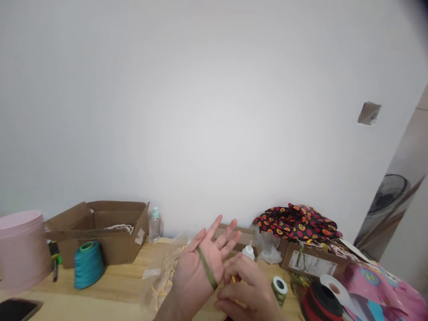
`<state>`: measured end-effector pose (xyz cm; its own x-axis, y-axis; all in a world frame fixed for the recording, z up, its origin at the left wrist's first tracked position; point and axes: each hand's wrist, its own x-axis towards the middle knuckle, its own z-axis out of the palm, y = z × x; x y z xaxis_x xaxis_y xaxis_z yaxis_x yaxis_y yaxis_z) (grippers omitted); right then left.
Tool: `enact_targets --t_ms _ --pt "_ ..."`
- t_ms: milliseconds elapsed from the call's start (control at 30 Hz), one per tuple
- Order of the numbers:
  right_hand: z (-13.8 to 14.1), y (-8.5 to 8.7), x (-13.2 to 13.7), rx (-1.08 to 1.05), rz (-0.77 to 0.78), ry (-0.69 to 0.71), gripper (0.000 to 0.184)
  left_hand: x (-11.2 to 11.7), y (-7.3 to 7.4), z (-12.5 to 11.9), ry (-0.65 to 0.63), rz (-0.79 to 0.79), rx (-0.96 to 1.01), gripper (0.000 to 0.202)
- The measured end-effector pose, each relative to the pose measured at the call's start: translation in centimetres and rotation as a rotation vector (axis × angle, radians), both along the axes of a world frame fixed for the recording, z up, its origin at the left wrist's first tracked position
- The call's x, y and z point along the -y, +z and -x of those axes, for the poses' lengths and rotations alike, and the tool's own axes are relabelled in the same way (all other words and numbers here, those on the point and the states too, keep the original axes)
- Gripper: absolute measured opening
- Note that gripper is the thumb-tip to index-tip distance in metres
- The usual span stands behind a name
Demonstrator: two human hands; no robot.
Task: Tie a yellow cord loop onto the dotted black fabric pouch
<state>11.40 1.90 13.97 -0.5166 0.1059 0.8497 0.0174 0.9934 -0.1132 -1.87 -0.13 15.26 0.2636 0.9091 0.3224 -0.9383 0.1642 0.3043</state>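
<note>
My left hand (202,263) is raised palm up above the wooden table (120,285), its fingers stretched out and spread. A thin green ribbon (206,267) runs across its palm. My right hand (245,287) sits just to the right and lower, its fingers curled and pinched together near the ribbon's lower end; something small and yellow shows between them. A green ribbon spool (278,289) stands right beside my right hand, and a small white squeeze bottle (248,251) is just behind it.
An open cardboard box (100,229), a teal thread cone (88,264), a pink round container (22,247) and a clear bottle (154,225) stand at the left. A phone (16,308) lies front left. Patterned fabric (296,220), a labelled box (312,263) and a red-black ribbon roll (321,303) crowd the right.
</note>
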Motion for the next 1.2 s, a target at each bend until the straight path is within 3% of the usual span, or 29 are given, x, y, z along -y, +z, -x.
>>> enact_targets --t_ms 267,400,533,800,1033,1200 --pt "0.36 -0.25 0.29 -0.042 -0.044 -0.062 0.004 0.28 0.22 -0.33 0.027 0.024 -0.025 0.05" --pt "0.35 -0.13 0.3 -0.055 -0.017 0.02 0.005 0.33 0.25 -0.14 -0.002 -0.01 -0.016 0.049" --pt "0.36 0.02 0.15 -0.063 -0.044 -0.022 0.013 0.22 0.15 -0.11 0.004 0.005 -0.021 0.049" --pt "-0.23 0.08 -0.27 -0.063 0.132 0.09 0.009 -0.26 -0.31 -0.28 -0.009 0.069 0.035 0.052" --pt "0.64 -0.41 0.16 -0.059 0.129 -0.095 0.011 -0.21 -0.14 -0.39 0.068 0.08 -0.011 0.05" --pt "0.24 -0.45 0.12 0.011 0.277 -0.149 0.009 -0.04 0.25 -0.63 0.096 0.094 -0.064 0.056"
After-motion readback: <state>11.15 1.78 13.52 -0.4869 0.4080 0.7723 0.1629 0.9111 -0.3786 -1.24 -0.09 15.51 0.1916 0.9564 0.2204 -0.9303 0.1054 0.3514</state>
